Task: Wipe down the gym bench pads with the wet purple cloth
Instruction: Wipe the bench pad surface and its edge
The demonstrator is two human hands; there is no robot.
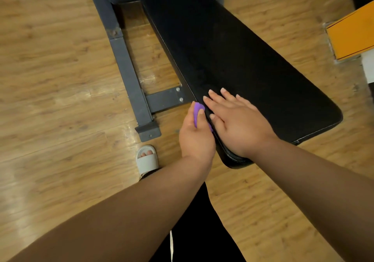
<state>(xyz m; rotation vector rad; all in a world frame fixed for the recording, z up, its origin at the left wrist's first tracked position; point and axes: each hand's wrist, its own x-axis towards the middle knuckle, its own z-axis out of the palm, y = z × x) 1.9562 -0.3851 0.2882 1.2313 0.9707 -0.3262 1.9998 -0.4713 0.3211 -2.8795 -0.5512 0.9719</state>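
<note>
One pad (253, 69), lengthwise up-left, bears right hand (238, 124) (flat); left hand (196, 138) grips cloth (197, 112).

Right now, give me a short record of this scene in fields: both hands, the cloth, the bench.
left hand: grips the purple cloth against the bench pad, at its side edge
right hand: flat on the pad's top, fingers straight
purple cloth: bunched, mostly hidden by the fingers
bench pad: black, long
bench frame: dark metal, on the wooden floor
</note>
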